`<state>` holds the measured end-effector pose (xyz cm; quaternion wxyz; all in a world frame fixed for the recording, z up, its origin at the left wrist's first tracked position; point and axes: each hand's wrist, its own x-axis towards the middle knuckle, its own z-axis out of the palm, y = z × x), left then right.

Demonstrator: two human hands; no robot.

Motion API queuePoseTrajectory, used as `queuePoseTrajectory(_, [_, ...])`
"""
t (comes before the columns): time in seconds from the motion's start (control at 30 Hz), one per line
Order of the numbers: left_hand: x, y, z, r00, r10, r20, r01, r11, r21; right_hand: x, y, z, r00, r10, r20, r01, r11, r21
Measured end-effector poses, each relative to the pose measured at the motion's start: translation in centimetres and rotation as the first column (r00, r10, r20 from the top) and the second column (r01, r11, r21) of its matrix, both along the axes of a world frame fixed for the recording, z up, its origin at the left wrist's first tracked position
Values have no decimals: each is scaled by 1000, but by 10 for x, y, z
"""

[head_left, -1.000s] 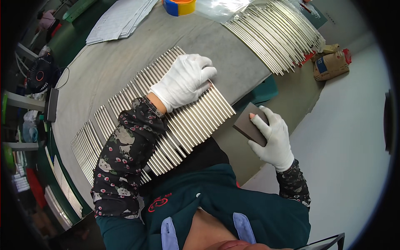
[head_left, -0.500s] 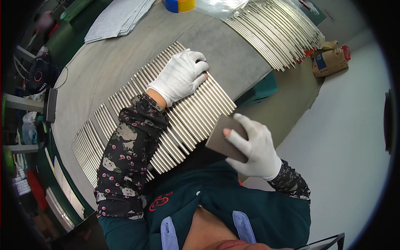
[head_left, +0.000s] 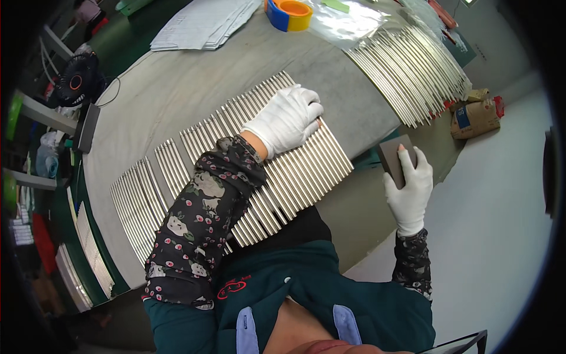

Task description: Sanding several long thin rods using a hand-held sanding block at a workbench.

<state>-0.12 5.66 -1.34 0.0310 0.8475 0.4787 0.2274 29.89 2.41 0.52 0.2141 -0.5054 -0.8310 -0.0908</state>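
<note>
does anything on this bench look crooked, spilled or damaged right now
Nothing stands out. The metal rods lie in a neat row under the left hand, a second batch lies fanned but tidy, and the right hand holds a dark block off the table's edge.

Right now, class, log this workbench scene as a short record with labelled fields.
Left hand: white glove, pressed flat on the metal rods
Right hand: white glove, holding a dark block off the table edge
Table: grey
Far side: second rod batch, tape rolls, paper stack

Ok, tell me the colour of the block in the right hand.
Dark brown block, head view.
</note>
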Motion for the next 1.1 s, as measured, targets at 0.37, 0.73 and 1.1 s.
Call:
queuePoseTrajectory(0.37, [59,-93,11,994,-109,-27,105,986,-127,-9,8,-6,982,112,-152,-128,987,-98])
queuePoseTrajectory(0.73, [72,-71,8,993,-105,-45,99,989,-113,-15,25,-3,977,147,-156,-162,983,-90])
queuePoseTrajectory(1.1, [70,-75,9,990,-111,-84,98,985,-144,-16,26,-10,976,157,-149,-173,980,-102])
